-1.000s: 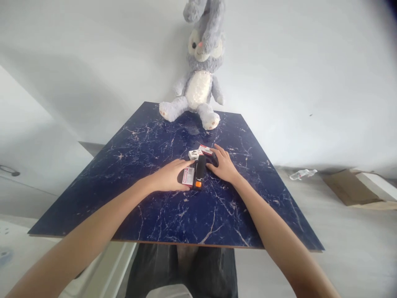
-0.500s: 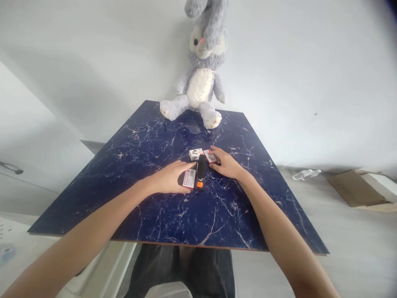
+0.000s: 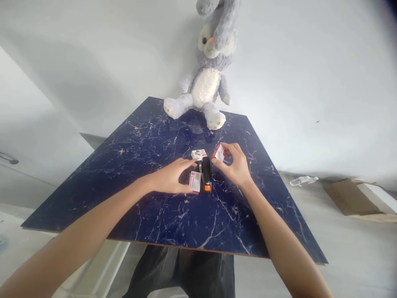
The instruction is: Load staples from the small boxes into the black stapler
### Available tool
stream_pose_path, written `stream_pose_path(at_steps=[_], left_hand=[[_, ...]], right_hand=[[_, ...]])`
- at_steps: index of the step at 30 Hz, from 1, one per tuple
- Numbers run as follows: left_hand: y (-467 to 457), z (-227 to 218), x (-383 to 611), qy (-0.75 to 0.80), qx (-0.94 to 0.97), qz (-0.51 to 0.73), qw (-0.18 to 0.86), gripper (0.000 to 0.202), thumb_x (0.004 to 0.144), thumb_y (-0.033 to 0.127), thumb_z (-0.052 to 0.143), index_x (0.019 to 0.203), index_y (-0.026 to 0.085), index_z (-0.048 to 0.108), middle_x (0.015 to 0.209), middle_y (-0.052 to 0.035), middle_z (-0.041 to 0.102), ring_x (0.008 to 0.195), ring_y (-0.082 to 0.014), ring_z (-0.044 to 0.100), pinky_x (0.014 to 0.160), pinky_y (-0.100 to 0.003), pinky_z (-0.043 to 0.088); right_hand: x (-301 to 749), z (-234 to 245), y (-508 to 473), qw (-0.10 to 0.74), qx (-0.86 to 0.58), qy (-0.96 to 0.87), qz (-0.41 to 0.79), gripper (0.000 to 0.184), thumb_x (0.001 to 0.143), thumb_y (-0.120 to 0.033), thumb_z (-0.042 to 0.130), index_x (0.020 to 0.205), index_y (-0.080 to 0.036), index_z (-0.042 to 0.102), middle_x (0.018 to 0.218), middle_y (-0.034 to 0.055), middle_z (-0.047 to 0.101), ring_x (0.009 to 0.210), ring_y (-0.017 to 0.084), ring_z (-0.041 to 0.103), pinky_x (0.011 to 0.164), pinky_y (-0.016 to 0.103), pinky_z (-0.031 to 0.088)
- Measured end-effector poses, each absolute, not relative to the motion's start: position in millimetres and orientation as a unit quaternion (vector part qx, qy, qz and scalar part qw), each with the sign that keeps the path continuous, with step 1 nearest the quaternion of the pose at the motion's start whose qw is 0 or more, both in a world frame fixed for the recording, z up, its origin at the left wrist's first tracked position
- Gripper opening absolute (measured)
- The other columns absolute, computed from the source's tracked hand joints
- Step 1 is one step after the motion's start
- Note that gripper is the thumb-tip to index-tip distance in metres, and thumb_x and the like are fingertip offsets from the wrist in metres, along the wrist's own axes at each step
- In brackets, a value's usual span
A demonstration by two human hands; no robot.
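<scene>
Rightward goes the right box (image 3: 218, 153), tilted and pinched in our right hand (image 3: 235, 166)! Nearest, stapler (image 3: 206, 174) and left box (image 3: 195, 182) sit together by our left hand (image 3: 169, 176), grip unclear; beyond, the white box (image 3: 198, 155) lies grouped; only the right box seems left to settle.

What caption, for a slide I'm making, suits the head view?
Right hand holding a small box, left hand at another box, stapler between them, toy rabbit behind.
</scene>
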State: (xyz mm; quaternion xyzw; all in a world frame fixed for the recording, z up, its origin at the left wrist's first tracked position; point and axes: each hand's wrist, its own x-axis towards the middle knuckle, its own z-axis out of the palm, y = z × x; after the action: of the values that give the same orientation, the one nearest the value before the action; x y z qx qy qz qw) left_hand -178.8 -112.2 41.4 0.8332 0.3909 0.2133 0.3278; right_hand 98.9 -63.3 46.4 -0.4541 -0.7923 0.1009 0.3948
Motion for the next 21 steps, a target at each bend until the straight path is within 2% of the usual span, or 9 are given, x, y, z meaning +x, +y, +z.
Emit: stream_pose_path(at_steps=[2, 4, 6, 9, 12, 13, 16, 18, 21], left_hand=[[-106.7, 44.7, -184.8, 0.398, 0.81, 0.271, 0.335, 0.067, 0.085, 0.022, 0.062, 0.149, 0.028, 0.046, 0.148, -0.0088, 0.056, 0.132, -0.0315, 0.052, 0.11, -0.052, 0.042], [-102.5, 47.0, -188.8, 0.406, 0.779, 0.327, 0.347, 0.055, 0.08, 0.01, 0.053, 0.133, 0.024, 0.056, 0.14, -0.0074, 0.061, 0.126, -0.0275, 0.057, 0.108, -0.049, 0.045], [-100.6, 49.8, -191.4, 0.408, 0.761, 0.346, 0.367, 0.043, 0.077, 0.007, 0.049, 0.116, 0.022, 0.059, 0.133, -0.0068, 0.063, 0.12, -0.0253, 0.06, 0.103, -0.047, 0.049], [-102.3, 57.0, -194.3, 0.397, 0.78, 0.286, 0.389, 0.026, 0.078, 0.011, 0.053, 0.102, 0.021, 0.057, 0.135, -0.0071, 0.06, 0.116, -0.025, 0.06, 0.098, -0.044, 0.051], [-106.8, 63.6, -195.7, 0.391, 0.811, 0.217, 0.378, 0.025, 0.082, 0.025, 0.067, 0.104, 0.022, 0.057, 0.135, -0.0084, 0.058, 0.112, -0.0258, 0.061, 0.096, -0.045, 0.051], [-108.4, 64.3, -195.1, 0.392, 0.816, 0.206, 0.371, 0.031, 0.08, 0.03, 0.071, 0.106, 0.022, 0.057, 0.136, -0.0087, 0.058, 0.112, -0.0264, 0.061, 0.096, -0.045, 0.05], [-112.5, 61.2, -189.0, 0.392, 0.831, 0.185, 0.349, 0.046, 0.072, 0.038, 0.083, 0.107, 0.023, 0.057, 0.141, -0.0093, 0.055, 0.12, -0.0305, 0.059, 0.099, -0.046, 0.048], [-114.5, 56.2, -181.6, 0.39, 0.839, 0.177, 0.337, 0.047, 0.069, 0.039, 0.085, 0.104, 0.023, 0.058, 0.14, -0.009, 0.056, 0.123, -0.0322, 0.057, 0.101, -0.046, 0.047], [-117.4, 49.4, -170.0, 0.398, 0.841, 0.184, 0.319, 0.038, 0.074, 0.039, 0.082, 0.099, 0.023, 0.057, 0.129, -0.008, 0.062, 0.116, -0.03, 0.061, 0.099, -0.044, 0.046]], right_hand=[[87.3, 53.5, -79.0, 0.383, -0.382, -0.837, 0.085, 0.062, 0.082, -0.057, 0.073, 0.132, -0.021, 0.061, 0.117, 0.0122, 0.063, 0.109, 0.032, 0.06, 0.097, 0.051, 0.051], [74.0, 53.9, -93.2, 0.339, -0.306, -0.887, 0.064, 0.065, 0.079, -0.057, 0.075, 0.132, -0.021, 0.062, 0.12, 0.0134, 0.064, 0.12, 0.037, 0.056, 0.106, 0.057, 0.046], [62.6, 49.7, -102.9, 0.283, -0.266, -0.92, 0.047, 0.064, 0.079, -0.058, 0.076, 0.129, -0.02, 0.064, 0.126, 0.0146, 0.064, 0.134, 0.041, 0.047, 0.115, 0.062, 0.036], [55.7, 44.9, -107.4, 0.237, -0.262, -0.934, 0.048, 0.068, 0.078, -0.063, 0.074, 0.13, -0.019, 0.065, 0.139, 0.0158, 0.059, 0.146, 0.044, 0.033, 0.121, 0.065, 0.027], [61.3, 48.5, -104.2, 0.265, -0.262, -0.924, 0.086, 0.081, 0.079, -0.072, 0.071, 0.139, -0.018, 0.058, 0.144, 0.0162, 0.057, 0.145, 0.042, 0.037, 0.12, 0.064, 0.031], [64.5, 50.7, -102.5, 0.288, -0.267, -0.914, 0.099, 0.078, 0.083, -0.071, 0.067, 0.141, -0.018, 0.056, 0.144, 0.0159, 0.057, 0.143, 0.041, 0.04, 0.119, 0.062, 0.034], [73.6, 53.4, -96.5, 0.358, -0.313, -0.869, 0.136, 0.053, 0.1, -0.058, 0.049, 0.137, -0.021, 0.056, 0.141, 0.0138, 0.059, 0.133, 0.034, 0.051, 0.112, 0.056, 0.043], [77.1, 49.2, -91.7, 0.376, -0.358, -0.837, 0.17, 0.045, 0.104, -0.052, 0.041, 0.134, -0.022, 0.056, 0.14, 0.0128, 0.058, 0.122, 0.03, 0.06, 0.104, 0.05, 0.05], [77.8, 36.8, -84.2, 0.353, -0.408, -0.814, 0.216, 0.043, 0.105, -0.049, 0.041, 0.136, -0.022, 0.054, 0.138, 0.0125, 0.059, 0.11, 0.027, 0.065, 0.098, 0.046, 0.052]])
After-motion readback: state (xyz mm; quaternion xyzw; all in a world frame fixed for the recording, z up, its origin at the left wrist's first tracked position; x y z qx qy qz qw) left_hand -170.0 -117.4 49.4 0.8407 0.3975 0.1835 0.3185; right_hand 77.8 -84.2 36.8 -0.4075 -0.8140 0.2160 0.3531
